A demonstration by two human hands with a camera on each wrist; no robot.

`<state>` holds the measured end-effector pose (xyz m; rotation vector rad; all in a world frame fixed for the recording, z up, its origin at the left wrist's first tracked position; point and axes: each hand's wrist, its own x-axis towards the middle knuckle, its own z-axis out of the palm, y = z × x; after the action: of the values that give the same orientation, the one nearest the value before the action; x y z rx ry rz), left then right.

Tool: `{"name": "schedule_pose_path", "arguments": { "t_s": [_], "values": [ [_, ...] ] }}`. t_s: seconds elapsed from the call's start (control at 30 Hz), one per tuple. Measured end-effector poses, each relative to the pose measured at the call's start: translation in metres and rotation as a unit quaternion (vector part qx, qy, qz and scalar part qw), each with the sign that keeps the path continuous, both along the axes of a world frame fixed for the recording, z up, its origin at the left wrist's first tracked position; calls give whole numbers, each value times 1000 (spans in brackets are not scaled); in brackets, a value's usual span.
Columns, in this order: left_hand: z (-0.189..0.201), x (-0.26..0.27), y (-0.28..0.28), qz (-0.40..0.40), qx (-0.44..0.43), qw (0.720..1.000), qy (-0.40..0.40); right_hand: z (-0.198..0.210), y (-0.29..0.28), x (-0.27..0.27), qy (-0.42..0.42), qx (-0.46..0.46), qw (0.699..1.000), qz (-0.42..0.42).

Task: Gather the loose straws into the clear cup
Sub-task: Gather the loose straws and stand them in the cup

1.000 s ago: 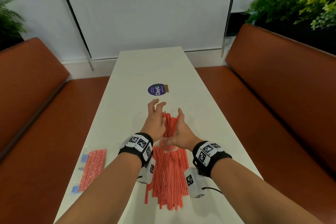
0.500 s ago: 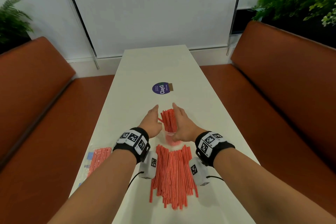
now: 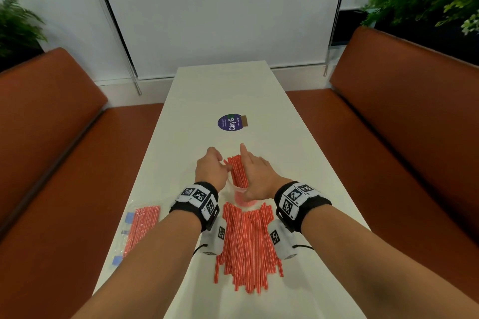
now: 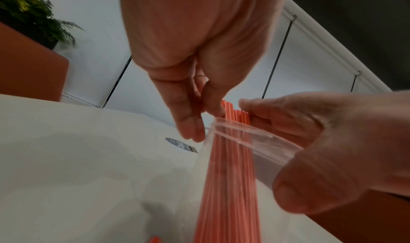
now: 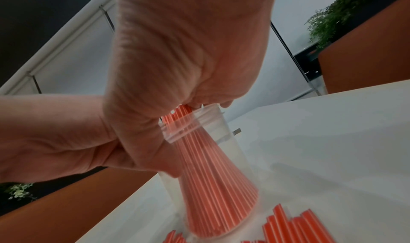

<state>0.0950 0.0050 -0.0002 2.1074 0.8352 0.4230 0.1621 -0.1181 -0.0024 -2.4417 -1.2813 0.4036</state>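
A clear cup (image 3: 239,193) stands on the white table (image 3: 181,163), holding a bundle of red-and-white straws (image 3: 237,172) that lean away from me. My right hand (image 3: 252,176) holds the cup, thumb on its wall (image 4: 255,141), fingers against the straws above the rim, index finger straight. My left hand (image 3: 225,166) is on the bundle's left, fingers curled, thumb and fingertip pinching the straw tops (image 4: 230,110). A pile of loose straws (image 3: 248,241) lies just in front of the cup, between my forearms.
A clear packet of more straws (image 3: 141,228) lies near the table's left edge. A round purple sticker (image 3: 232,123) sits on the table beyond the cup. Brown benches (image 3: 401,124) run along both sides, with plants behind them.
My hands, spread apart a second ago, have closed in on the bundle. The left fingers have curled onto the straw tops. The bundle stands more upright in the cup.
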Motion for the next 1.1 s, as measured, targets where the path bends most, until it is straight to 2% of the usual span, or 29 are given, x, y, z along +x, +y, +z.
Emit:
{"name": "schedule_pose_path", "arguments": {
  "t_s": [0.13, 0.23, 0.33, 0.4, 0.47, 0.57, 0.63, 0.7, 0.87, 0.97, 1.1],
  "values": [
    [3, -4, -5, -19, 0, 1000, -16, 3, -1, -1, 22, 17, 1000, -1],
    [5, -14, -6, -14, 10, 1000, 5, 7, -10, -3, 57, 47, 996, -46],
    [7, -31, -6, -16, -4, 990, 140, 12, -27, -5, 119, 78, 980, -139],
    [5, -48, -11, -48, -4, 966, 255, 8, -42, -7, 152, 77, 960, -224],
    [-2, -63, -20, -94, 5, 940, 328, 1, -58, -12, 185, 33, 940, -284],
    [-20, -76, -37, -125, 12, 916, 382, -10, -76, -33, 243, -84, 939, -229],
    [-31, -75, -48, -118, 4, 915, 387, -15, -76, -49, 213, -125, 951, -187],
    [-39, -69, -56, -127, -1, 917, 379, -25, -66, -59, 153, -150, 958, -191],
    [-43, -59, -80, -136, 82, 898, 410, -45, -41, -76, 90, -184, 953, -222],
    [-43, -56, -88, -131, 98, 892, 421, -51, -35, -81, 46, -202, 957, -204],
    [-41, -54, -86, -159, 101, 897, 400, -52, -30, -81, 74, -170, 968, -172]
  ]
}}
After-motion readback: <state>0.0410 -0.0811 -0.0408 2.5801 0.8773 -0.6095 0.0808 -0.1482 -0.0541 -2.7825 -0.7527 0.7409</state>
